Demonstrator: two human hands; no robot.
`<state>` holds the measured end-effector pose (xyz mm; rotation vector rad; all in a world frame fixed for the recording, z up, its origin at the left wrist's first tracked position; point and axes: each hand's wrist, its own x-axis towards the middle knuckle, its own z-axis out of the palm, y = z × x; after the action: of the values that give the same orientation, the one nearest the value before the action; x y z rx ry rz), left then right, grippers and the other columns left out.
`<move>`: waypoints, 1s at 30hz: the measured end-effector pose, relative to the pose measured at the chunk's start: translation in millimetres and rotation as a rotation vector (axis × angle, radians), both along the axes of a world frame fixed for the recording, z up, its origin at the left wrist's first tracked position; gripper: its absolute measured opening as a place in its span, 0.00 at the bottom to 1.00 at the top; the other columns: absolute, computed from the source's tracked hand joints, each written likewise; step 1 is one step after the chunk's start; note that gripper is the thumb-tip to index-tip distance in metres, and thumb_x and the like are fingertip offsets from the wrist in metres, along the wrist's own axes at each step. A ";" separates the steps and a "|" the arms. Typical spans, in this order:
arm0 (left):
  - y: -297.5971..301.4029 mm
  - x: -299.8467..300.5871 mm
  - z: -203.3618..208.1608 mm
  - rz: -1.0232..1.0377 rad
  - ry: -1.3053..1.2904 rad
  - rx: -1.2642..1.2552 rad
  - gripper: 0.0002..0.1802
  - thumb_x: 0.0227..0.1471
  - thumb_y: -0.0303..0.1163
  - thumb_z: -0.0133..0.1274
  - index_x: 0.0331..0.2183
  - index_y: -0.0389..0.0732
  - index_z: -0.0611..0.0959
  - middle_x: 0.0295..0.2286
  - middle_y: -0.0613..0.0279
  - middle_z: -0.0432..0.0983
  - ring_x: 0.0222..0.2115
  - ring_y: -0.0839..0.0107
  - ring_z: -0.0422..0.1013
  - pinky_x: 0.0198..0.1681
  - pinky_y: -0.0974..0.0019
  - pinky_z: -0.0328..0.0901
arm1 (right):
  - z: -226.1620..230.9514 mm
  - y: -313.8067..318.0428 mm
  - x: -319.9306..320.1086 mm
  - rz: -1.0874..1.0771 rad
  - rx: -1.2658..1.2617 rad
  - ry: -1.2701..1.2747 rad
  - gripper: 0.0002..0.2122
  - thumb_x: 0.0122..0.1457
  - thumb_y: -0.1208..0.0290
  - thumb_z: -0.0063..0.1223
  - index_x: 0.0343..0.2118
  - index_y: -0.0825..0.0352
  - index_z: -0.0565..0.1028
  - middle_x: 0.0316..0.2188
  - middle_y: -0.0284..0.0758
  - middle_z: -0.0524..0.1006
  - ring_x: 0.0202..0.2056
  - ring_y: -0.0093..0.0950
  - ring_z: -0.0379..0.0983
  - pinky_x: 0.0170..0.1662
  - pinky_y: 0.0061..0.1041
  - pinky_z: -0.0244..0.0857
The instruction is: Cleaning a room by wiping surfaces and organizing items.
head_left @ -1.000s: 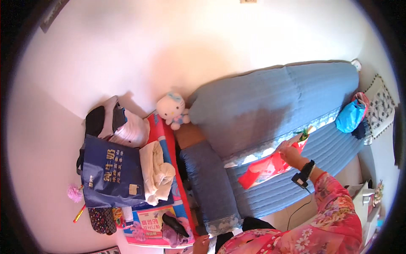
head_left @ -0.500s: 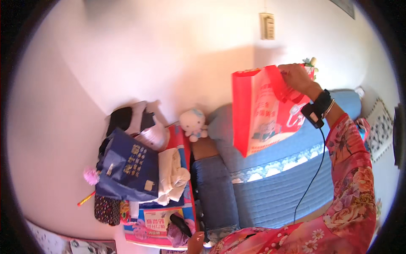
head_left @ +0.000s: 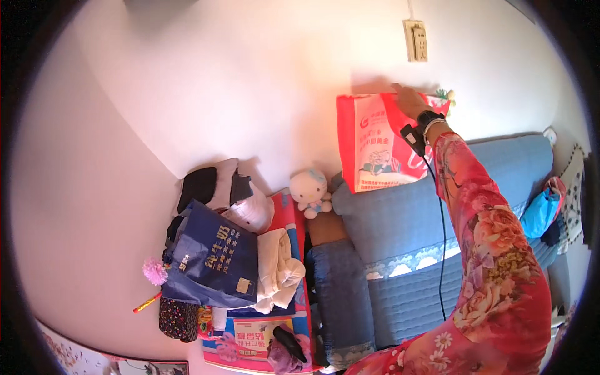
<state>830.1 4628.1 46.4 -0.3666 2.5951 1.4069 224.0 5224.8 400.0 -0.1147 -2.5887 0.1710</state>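
Note:
My right hand (head_left: 410,103) is closed on the handle of a red and white shopping bag (head_left: 374,145). The bag is upright against the wall side, at the top of the blue sofa's backrest (head_left: 400,219); whether it rests there or hangs is not clear. A band with a black device and a cable is on my right wrist. Green leaves with a pale bud (head_left: 446,95) show just behind the bag's right corner. To the left of the bag sits a white plush toy (head_left: 309,192). My left hand is out of view.
At left, a dark blue bag (head_left: 215,256), a cream cloth (head_left: 278,269), pale and black fabric items and a pink pompom (head_left: 155,271) are piled on a colourful surface (head_left: 294,215). A bright blue bag (head_left: 542,209) lies at the sofa's right end. A switch box (head_left: 416,40) is on the wall.
My right hand has carried the red bag farther away, toward the wall, with the arm stretched out more. My left hand, at the lower edge before, has left the view.

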 end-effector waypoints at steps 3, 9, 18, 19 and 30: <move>-3.3 -0.8 4.0 -0.010 -0.066 -0.057 0.15 0.52 0.32 0.52 0.41 0.36 0.78 0.35 0.52 0.77 0.37 0.63 0.73 0.39 0.63 0.67 | -37.6 -20.8 1.0 0.051 -0.152 0.025 0.22 0.54 0.77 0.37 0.54 0.66 0.61 0.52 0.56 0.63 0.48 0.53 0.66 0.50 0.44 0.64; -6.0 -6.5 7.4 -0.090 -0.175 -0.140 0.15 0.53 0.34 0.50 0.41 0.36 0.78 0.35 0.50 0.77 0.36 0.60 0.73 0.39 0.62 0.67 | -49.1 -47.8 31.3 0.093 -0.090 0.130 0.31 0.48 0.86 0.40 0.59 0.78 0.48 0.58 0.56 0.50 0.61 0.50 0.47 0.58 0.38 0.59; 16.8 -43.7 61.0 -0.268 -0.004 -0.169 0.15 0.56 0.34 0.47 0.38 0.32 0.77 0.31 0.46 0.76 0.30 0.56 0.73 0.32 0.59 0.67 | -111.1 -7.9 43.4 0.344 -0.020 0.489 0.36 0.46 0.84 0.42 0.62 0.72 0.47 0.63 0.51 0.44 0.65 0.45 0.36 0.66 0.35 0.30; 1.0 -47.1 51.7 -0.332 0.112 -0.159 0.15 0.57 0.36 0.45 0.39 0.35 0.78 0.37 0.50 0.76 0.38 0.57 0.73 0.38 0.58 0.68 | -114.2 -25.3 51.2 0.362 -0.099 0.451 0.36 0.45 0.85 0.42 0.62 0.70 0.49 0.63 0.49 0.46 0.65 0.44 0.39 0.66 0.35 0.33; -76.4 -150.3 117.0 -0.002 0.323 0.009 0.11 0.53 0.32 0.50 0.38 0.41 0.81 0.32 0.52 0.78 0.33 0.61 0.75 0.37 0.62 0.69 | -242.8 -50.8 240.1 0.345 -0.344 -0.095 0.34 0.40 0.85 0.55 0.56 0.66 0.60 0.63 0.47 0.47 0.64 0.45 0.44 0.62 0.38 0.46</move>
<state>679.8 4551.7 163.3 -0.1446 2.8349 1.5930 464.1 5174.0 157.2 0.2066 -2.6306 0.7519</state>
